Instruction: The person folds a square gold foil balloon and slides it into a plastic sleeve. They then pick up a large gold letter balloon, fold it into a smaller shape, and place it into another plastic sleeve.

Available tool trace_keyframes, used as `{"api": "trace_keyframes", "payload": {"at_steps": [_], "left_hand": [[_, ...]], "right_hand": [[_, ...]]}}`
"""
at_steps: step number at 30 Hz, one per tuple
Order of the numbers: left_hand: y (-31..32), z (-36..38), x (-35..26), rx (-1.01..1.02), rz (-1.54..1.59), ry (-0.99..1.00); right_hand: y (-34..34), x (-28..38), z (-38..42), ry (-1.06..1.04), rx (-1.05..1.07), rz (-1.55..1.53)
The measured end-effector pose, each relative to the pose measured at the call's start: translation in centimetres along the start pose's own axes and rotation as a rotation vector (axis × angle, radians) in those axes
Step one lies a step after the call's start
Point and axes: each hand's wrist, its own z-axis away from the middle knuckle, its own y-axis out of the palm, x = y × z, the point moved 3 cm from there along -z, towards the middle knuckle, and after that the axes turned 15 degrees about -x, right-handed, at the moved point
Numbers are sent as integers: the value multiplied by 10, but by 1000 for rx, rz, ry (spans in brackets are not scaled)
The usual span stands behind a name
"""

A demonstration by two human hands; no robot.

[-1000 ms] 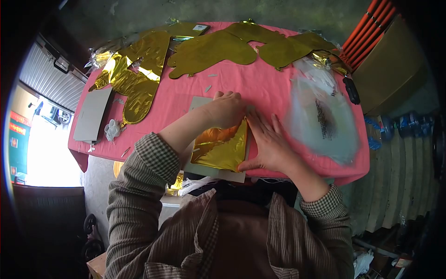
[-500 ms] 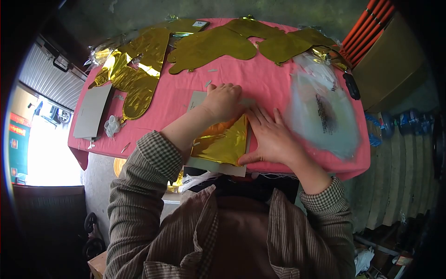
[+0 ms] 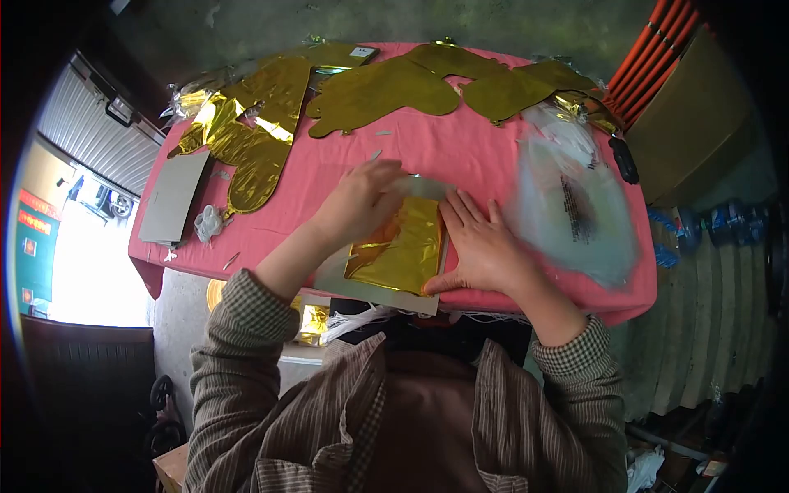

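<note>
A folded gold foil balloon (image 3: 396, 256) lies on a grey card (image 3: 386, 300) near the front edge of the table. My right hand (image 3: 486, 256) rests flat along the right side of the foil, fingers stretched out and thumb at its lower corner. Above the upper left part of the foil is my left hand (image 3: 360, 201), its fingers smeared by motion, so I cannot make out whether they hold anything. The upper end of the card shows behind that hand.
Flat gold foil balloons (image 3: 382, 94) lie across the back of the pink-covered table (image 3: 320, 164). Grey cards (image 3: 174, 197) stand stacked at the left, beside a bundle of white string (image 3: 209, 223). Clear plastic bags (image 3: 575, 214) and a black-handled tool (image 3: 624, 158) lie at the right.
My left hand has moved left and down, away from the top edge of the foil, uncovering more of it. My right hand stays pressed at the right side.
</note>
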Motion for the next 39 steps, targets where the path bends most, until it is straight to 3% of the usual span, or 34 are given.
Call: {"api": "trace_keyframes", "payload": {"at_steps": [1, 3, 4, 10, 14, 16, 19, 22, 31, 39], "left_hand": [[3, 11, -2, 3, -1, 0], [12, 33, -6, 33, -411, 251], [17, 40, -2, 152, -459, 200], [21, 44, 2, 122, -505, 278], [9, 43, -17, 47, -448, 395], [5, 45, -28, 227, -425, 473], [3, 58, -29, 178, -147, 376], [-2, 63, -39, 160, -57, 406], [9, 74, -50, 18, -96, 506], [12, 81, -61, 21, -164, 582]], "right_hand": [[1, 0, 0, 6, 9, -5], [3, -1, 2, 11, -9, -16], [4, -2, 3, 13, -23, -25], [15, -6, 9, -30, -126, -82], [8, -3, 7, 6, -53, -30], [8, -2, 7, 9, -46, -31], [7, -2, 7, 12, -35, -30], [9, -3, 7, 4, -30, -33], [4, -2, 4, 14, 40, -34], [3, -1, 5, 6, 42, -29]]}}
